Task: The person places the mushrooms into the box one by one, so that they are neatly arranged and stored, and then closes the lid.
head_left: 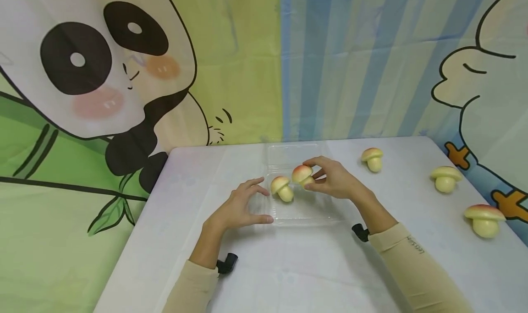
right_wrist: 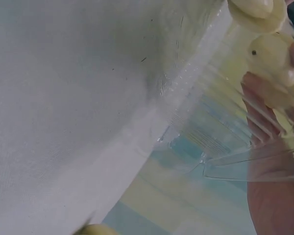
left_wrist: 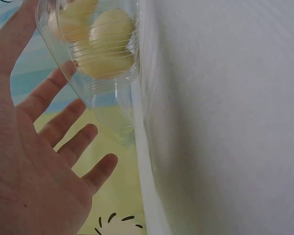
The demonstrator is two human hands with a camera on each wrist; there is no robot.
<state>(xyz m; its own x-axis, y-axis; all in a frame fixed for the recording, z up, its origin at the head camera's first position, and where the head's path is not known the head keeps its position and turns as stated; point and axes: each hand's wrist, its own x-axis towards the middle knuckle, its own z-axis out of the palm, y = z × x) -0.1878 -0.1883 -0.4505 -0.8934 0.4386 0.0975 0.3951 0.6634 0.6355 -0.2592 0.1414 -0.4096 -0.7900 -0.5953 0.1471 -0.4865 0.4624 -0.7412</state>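
A clear plastic clamshell box (head_left: 309, 214) lies unfolded on the table, its lid (head_left: 294, 155) at the back. In its left part sits a toy mushroom (head_left: 282, 189) with a red-and-yellow cap. My right hand (head_left: 335, 180) pinches another toy mushroom (head_left: 302, 173) between thumb and fingers, close beside the first; the right wrist view shows this mushroom (right_wrist: 269, 56) through the box wall. At the box's left side my left hand (head_left: 239, 206) spreads its fingers and thumb, holding nothing. The left wrist view shows its fingers (left_wrist: 63, 125) near the box wall; contact is hard to tell.
To the right on the white table (head_left: 165, 258) stand three more toy mushrooms: one at the back (head_left: 373, 159), one farther right (head_left: 446, 179) and one near the right edge (head_left: 485, 221). Behind the table hangs a cartoon-printed cloth (head_left: 239, 65).
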